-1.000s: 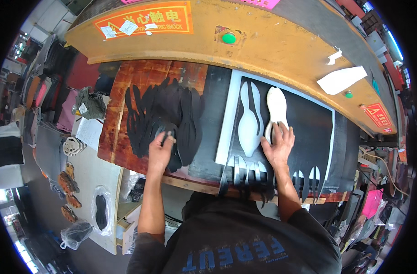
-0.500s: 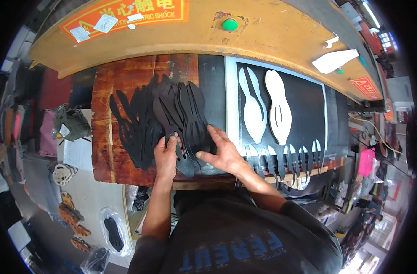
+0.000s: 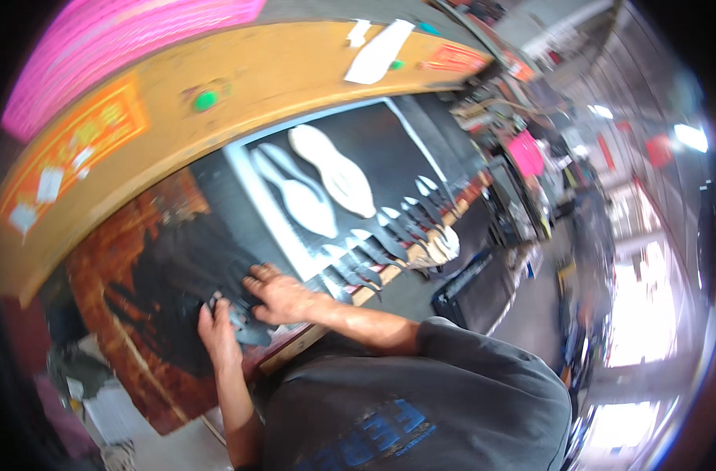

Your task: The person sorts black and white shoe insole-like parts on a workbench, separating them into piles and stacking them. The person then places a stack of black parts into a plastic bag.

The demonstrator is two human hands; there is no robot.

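Observation:
A pile of thin black cut-out pieces (image 3: 181,271), long and slotted, lies on the worn reddish-brown board. My left hand (image 3: 220,334) pinches the near end of one black piece at the pile's front edge, thumb and forefinger close together. Over the right side of the pile my right hand (image 3: 286,298) rests with fingers apart and holds nothing. Motion blur hides the outlines of single pieces. To the right, on a black panel framed in white, lie a narrow forked white piece (image 3: 307,206) and a wider white sole-shaped piece (image 3: 338,173).
Several dark strips with white tips (image 3: 385,239) line the panel's near edge. A yellow machine beam (image 3: 271,71) with a green button (image 3: 206,100) runs along the back. Pink mesh material (image 3: 130,39) lies above it. Papers (image 3: 118,412) are at lower left.
The view has swung to the right and tilted, so the bench now slants and more of the workshop on the right shows. Both hands stay at the black pile.

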